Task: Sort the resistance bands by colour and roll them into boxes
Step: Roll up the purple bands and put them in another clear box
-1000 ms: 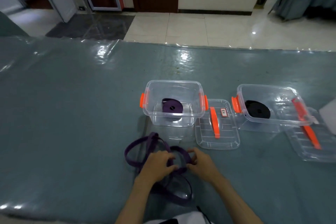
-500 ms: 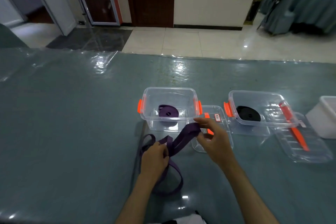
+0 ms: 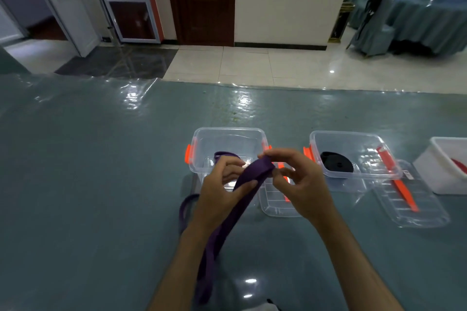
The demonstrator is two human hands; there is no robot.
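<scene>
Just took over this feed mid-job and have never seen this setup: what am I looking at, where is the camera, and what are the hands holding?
There is no machine here: a person works with bare hands, and the one camera sits on their head, looking forward and down.

The left hand and the right hand both grip a loose purple band, raised above the table; the rest of it trails down towards the person.

On the teal table stand a clear box, partly hidden by the hands, and a second clear box holding a rolled black band. Their clear lids with orange handles lie beside them. A white tub sits at the right edge with something red inside.
</scene>
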